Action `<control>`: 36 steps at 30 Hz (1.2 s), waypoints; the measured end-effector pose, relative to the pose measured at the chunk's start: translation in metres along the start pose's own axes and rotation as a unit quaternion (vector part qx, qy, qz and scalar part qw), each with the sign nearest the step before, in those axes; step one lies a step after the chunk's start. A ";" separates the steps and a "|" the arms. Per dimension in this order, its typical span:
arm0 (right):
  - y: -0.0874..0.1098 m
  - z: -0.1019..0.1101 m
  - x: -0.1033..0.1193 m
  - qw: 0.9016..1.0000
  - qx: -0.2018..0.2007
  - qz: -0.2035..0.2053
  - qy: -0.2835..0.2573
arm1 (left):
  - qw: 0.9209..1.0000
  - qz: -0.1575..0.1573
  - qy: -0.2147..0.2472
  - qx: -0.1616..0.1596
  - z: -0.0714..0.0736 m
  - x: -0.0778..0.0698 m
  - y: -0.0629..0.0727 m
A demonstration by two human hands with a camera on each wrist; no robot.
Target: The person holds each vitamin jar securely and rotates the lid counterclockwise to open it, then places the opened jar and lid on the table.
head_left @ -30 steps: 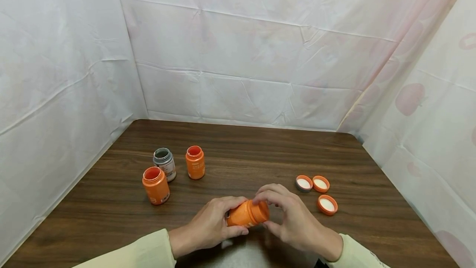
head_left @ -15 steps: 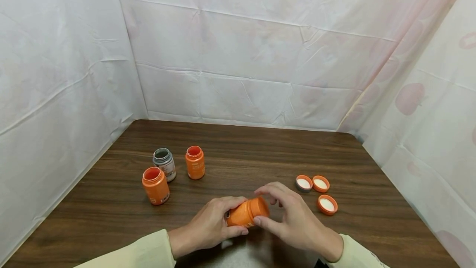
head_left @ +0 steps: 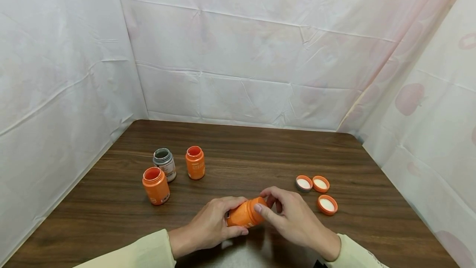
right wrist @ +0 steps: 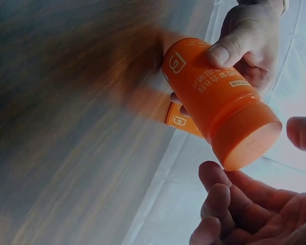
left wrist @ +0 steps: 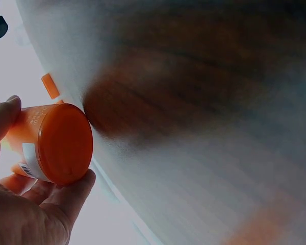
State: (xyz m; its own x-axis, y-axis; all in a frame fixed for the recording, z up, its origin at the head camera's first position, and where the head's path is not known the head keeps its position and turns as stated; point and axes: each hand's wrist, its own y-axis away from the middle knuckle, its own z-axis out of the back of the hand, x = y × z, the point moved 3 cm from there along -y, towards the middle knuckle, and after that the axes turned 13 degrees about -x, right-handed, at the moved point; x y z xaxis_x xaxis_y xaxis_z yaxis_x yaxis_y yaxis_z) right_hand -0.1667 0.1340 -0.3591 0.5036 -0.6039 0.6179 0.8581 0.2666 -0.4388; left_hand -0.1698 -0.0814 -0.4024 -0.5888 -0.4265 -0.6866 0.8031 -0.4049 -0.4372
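Note:
My left hand [head_left: 213, 220] grips an orange pill bottle [head_left: 241, 214] by its body, tilted, with the cap end toward the right. The bottle's round base [left wrist: 66, 145] faces the left wrist camera. White lettering runs along its side in the right wrist view. On the bottle sits an orange screw cap [right wrist: 247, 135]. My right hand [head_left: 293, 218] is at this cap, thumb [head_left: 265, 212] over its near side and index finger curved behind it. From the right wrist, the curled fingers [right wrist: 229, 199] lie right at the cap's rim, with a narrow gap showing beside the thumb.
At the left stand three uncapped bottles: a front orange one [head_left: 156, 187], a grey one [head_left: 169, 166] and a back orange one [head_left: 195, 164]. Right of my hands lie a grey-and-orange cap [head_left: 304, 183] and two orange caps [head_left: 327, 204], insides up, on the dark wood table [head_left: 241, 152].
My right fingers have come down around the far side of the cap, and the thumb has risen along its near side. The left hand and bottle stay almost in place.

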 end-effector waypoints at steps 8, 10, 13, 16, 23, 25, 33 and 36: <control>0.000 -0.001 -0.001 1.000 0.021 -0.013 0.000 | 1.000 -0.001 -0.001 0.002 0.001 -0.001 0.000; 0.000 -0.001 -0.001 1.000 0.019 -0.007 -0.001 | 1.000 0.000 0.001 0.002 0.001 -0.001 0.000; -0.001 0.000 -0.001 1.000 0.015 0.005 0.000 | 1.000 0.000 0.003 0.004 0.001 -0.001 0.000; 0.000 0.000 0.000 1.000 0.009 0.020 0.000 | 1.000 -0.002 0.004 0.003 0.001 -0.001 0.000; 0.000 0.002 0.002 0.998 -0.001 0.062 -0.010 | 1.000 -0.005 0.001 -0.006 0.000 -0.001 0.001; 0.000 0.003 0.003 0.997 -0.003 0.074 -0.015 | 1.000 -0.007 0.000 -0.008 0.001 -0.001 0.001; 0.001 0.005 0.007 0.992 -0.005 0.119 -0.044 | 1.000 -0.013 -0.005 -0.012 0.001 -0.001 0.002; 0.001 0.006 0.008 0.988 -0.010 0.145 -0.054 | 1.000 -0.016 -0.003 -0.012 0.002 -0.002 0.002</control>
State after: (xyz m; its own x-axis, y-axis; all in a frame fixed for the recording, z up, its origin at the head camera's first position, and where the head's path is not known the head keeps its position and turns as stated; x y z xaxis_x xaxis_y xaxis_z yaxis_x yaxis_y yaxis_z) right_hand -0.1613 0.1336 -0.3503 0.7361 -0.4200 0.5308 0.6752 0.4012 -0.6190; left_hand -0.1670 -0.0827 -0.4011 -0.6146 -0.4183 -0.6688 0.7857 -0.3992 -0.4725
